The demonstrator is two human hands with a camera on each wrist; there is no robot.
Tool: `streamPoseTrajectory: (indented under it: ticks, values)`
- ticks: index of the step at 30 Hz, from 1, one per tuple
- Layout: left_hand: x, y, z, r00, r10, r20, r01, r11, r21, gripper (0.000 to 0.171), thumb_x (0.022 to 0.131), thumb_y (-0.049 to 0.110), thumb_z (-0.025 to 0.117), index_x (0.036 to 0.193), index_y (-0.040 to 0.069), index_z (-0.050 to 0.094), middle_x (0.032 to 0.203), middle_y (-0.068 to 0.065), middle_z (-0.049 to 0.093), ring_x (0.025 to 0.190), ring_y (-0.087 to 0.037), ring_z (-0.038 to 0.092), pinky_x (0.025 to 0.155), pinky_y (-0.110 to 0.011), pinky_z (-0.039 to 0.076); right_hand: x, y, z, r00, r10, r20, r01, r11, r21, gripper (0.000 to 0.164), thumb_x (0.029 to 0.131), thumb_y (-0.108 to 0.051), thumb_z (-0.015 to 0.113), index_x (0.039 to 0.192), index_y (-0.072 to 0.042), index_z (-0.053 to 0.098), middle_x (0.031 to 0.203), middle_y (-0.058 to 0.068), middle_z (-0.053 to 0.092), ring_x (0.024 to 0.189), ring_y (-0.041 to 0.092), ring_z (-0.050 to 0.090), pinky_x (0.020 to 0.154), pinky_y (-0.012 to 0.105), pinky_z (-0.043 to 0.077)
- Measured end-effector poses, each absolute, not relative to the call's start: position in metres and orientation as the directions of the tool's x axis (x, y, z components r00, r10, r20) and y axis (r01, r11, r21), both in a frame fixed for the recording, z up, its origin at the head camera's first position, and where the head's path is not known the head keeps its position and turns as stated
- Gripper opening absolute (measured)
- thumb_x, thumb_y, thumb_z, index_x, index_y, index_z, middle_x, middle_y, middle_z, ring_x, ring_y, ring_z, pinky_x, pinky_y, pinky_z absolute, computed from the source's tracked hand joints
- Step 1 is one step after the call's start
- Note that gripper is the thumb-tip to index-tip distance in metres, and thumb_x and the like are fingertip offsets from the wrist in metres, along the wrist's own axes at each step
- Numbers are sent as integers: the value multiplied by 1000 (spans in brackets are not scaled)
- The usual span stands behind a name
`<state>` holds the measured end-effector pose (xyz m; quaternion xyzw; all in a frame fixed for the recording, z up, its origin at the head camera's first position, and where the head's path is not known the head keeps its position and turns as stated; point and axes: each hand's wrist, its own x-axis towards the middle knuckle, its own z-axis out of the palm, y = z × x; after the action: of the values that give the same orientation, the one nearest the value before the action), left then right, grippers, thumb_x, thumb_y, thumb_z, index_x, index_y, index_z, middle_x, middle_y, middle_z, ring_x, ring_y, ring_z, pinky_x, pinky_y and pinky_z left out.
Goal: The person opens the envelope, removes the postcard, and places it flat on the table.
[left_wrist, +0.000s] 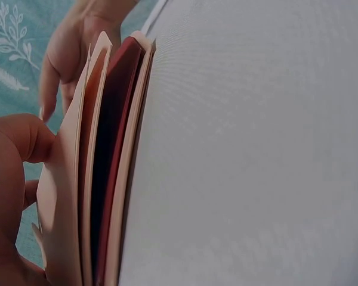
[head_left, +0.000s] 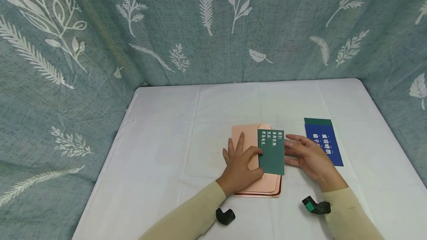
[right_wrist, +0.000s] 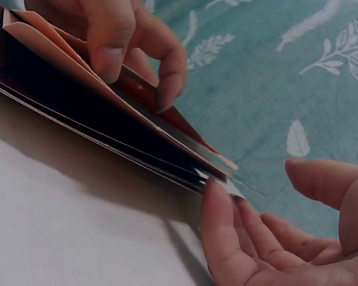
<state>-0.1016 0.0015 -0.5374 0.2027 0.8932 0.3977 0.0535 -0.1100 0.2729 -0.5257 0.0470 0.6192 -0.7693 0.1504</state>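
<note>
A peach folder (head_left: pixel 247 136) with several layers and dark red inner edges lies on the white table. Over its right side sits a green card (head_left: pixel 271 158) with white Chinese characters, its right edge jutting slightly past the folder. My left hand (head_left: pixel 238 167) rests on the folder with fingers spread; its thumb and index finger touch the card's left edge. At the card's right edge is my right hand (head_left: pixel 307 156), its fingers loosely extended. In the right wrist view the right fingertips (right_wrist: pixel 218 199) touch the layers' edge, while the thumb (right_wrist: pixel 322 182) stands apart.
Right of the right hand lies a blue card (head_left: pixel 333 147) with white characters, a green strip showing at its top, partly hidden by that hand. A leaf-patterned teal curtain (head_left: pixel 207 58) hangs behind and beside the white table (head_left: pixel 166 129). Black devices (head_left: pixel 317 206) sit at both wrists.
</note>
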Motion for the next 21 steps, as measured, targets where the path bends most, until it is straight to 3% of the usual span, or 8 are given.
streamPoseTrajectory:
  ticks: [6, 21]
  values:
    - [-102, 1, -538, -913, 404, 58, 311, 597, 739, 41, 87, 28, 69, 128, 31, 68, 181, -14, 5, 158, -58, -12, 111, -87, -5, -111, 265, -525, -948, -161, -274, 296, -138, -945, 62, 112, -13, 64, 159, 13, 33, 118, 7, 69, 103, 19, 71, 83, 35, 62]
    - [-103, 0, -542, -912, 406, 66, 317, 593, 740, 42, 86, 29, 69, 128, 31, 68, 181, -14, 3, 158, -57, -12, 111, -86, -6, -110, 258, -525, -957, -92, -273, 280, -67, -958, 49, 109, 2, 62, 153, 12, 42, 114, 9, 65, 95, 16, 71, 78, 35, 63]
